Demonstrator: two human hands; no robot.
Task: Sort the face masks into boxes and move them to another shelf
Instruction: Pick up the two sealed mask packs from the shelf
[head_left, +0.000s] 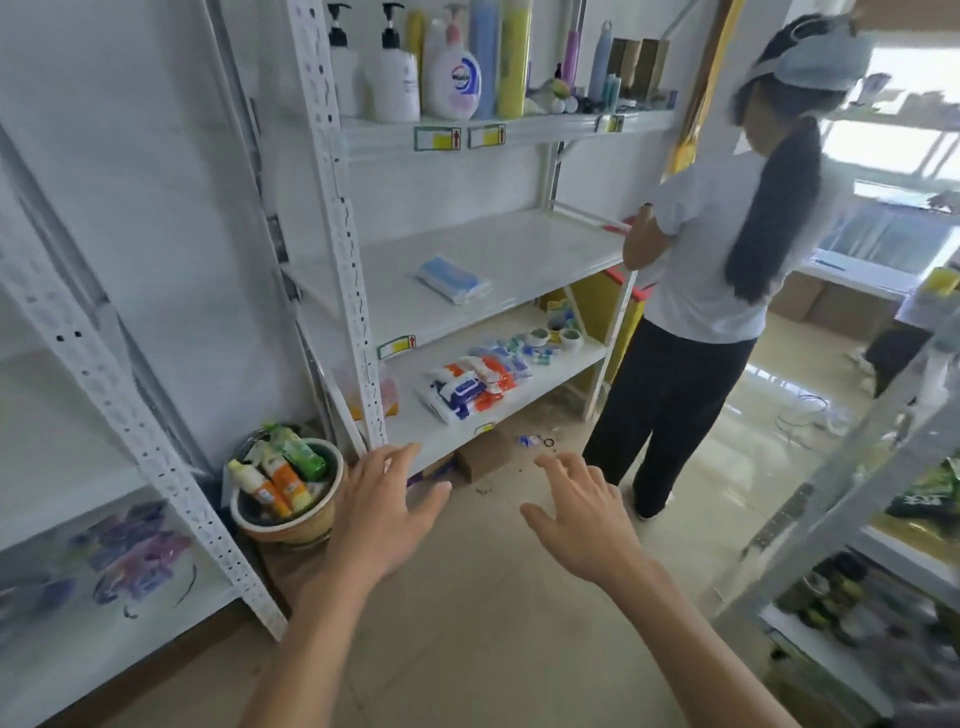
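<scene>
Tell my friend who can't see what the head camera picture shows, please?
Two empty, open hands, left hand and right hand, reach toward a white shelf rack. A blue pack of face masks lies alone on its middle shelf, with wipe packets below. Another person stands beside it.

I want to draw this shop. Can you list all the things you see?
mask pack: one, blue, middle shelf
bottles: several, white, pink, blue, yellow, top shelf
wipe packs: a pile, orange, blue, white, lower shelf
tape rolls: a few, pale, lower shelf, far end
pot: one, tan, floor, holding small bottles
box: one, brown, under the shelf
other person: one, white top, by the shelf
left hand: open, empty
right hand: open, empty
</scene>
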